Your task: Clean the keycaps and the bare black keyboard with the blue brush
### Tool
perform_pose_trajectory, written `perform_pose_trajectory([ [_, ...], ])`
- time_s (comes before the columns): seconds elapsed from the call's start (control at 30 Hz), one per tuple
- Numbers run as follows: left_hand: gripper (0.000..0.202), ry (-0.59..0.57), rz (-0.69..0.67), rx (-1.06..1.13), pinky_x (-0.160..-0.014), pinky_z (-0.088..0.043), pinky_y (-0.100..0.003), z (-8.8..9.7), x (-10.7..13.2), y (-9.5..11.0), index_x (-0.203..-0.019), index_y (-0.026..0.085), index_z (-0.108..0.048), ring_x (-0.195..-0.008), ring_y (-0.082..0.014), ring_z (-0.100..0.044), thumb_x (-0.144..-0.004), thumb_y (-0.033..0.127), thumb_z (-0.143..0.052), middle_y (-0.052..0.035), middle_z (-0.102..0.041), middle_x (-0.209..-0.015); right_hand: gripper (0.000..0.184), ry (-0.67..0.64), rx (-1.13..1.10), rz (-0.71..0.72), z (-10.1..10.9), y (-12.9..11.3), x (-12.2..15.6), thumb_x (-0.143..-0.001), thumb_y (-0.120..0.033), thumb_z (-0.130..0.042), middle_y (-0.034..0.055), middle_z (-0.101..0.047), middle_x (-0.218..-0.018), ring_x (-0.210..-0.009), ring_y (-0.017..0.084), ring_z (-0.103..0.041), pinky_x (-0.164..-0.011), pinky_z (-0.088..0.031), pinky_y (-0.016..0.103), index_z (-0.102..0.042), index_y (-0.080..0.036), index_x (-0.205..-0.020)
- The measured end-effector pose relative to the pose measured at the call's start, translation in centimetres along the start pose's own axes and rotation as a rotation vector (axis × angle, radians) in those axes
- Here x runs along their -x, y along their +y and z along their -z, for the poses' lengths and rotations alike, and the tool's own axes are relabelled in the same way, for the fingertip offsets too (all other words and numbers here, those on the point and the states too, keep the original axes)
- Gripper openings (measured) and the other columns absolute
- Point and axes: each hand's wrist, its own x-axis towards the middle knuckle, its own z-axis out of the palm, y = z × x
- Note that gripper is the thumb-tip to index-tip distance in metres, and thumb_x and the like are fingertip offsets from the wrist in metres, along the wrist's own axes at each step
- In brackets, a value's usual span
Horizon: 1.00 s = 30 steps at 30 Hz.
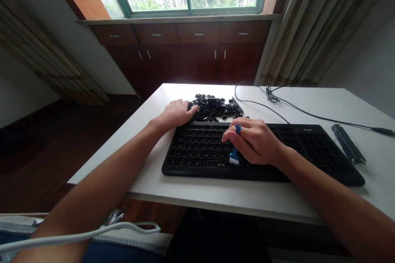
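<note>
A black keyboard (197, 168) with its keycaps off lies across the white table, its empty key sockets showing. My right hand (256, 141) is closed round a small blue brush (235, 154). The brush's white bristles point down at the bottom rows, near the middle of the keyboard; I cannot tell whether they touch it. Beyond the keyboard's far edge lies a heap of loose black keycaps (212, 107). My left hand (177, 113) rests beside that heap with its fingers stretched out, close to the keyboard's top left corner.
A black cable (324, 117) runs over the back right of the white table (148, 127), with a tied bundle in it. Dark strip-shaped pieces (348, 144) lie right of the keyboard. A white cord (92, 233) crosses the lower left. Cabinets (197, 61) stand under the window.
</note>
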Motion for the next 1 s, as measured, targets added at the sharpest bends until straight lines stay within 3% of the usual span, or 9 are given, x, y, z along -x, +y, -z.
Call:
perform_pose_trajectory([
  [0.27, 0.08, 0.005, -0.006, -0.013, -0.114, -0.044, -0.049, -0.14, -0.1, -0.14, -0.137, 0.012, -0.066, -0.135, -0.0394, -0.055, -0.102, 0.069, -0.022, -0.0229, -0.064, -0.14, 0.02, 0.096, 0.094, 0.044, -0.06, 0.1, -0.33, -0.105, -0.018, -0.054, 0.009, -0.075, -0.095, -0.084, 0.016, -0.067, -0.074, -0.056, 0.032, -0.073, -0.013, -0.106],
  [0.73, 0.08, 0.005, -0.003, -0.007, -0.113, -0.044, -0.051, -0.3, -0.23, -0.23, -0.139, 0.01, -0.065, -0.136, -0.0406, -0.055, -0.102, 0.068, -0.023, -0.0234, -0.062, -0.143, 0.045, 0.037, -0.097, -0.018, 0.37, -0.25, -0.08, -0.111, -0.026, -0.043, 0.0044, -0.068, -0.073, -0.068, 0.011, -0.06, -0.066, -0.047, 0.029, -0.072, -0.014, -0.078],
  [1.0, 0.082, 0.005, -0.009, 0.002, -0.112, -0.045, -0.053, -0.15, -0.1, -0.15, -0.137, 0.008, -0.065, -0.135, -0.0419, -0.055, -0.102, 0.068, -0.023, -0.0259, -0.063, -0.142, 0.043, -0.051, -0.112, -0.069, 0.21, 0.02, -0.06, -0.111, -0.028, -0.042, 0.004, -0.072, -0.077, -0.069, 0.011, -0.063, -0.068, -0.049, 0.028, -0.073, -0.014, -0.083],
])
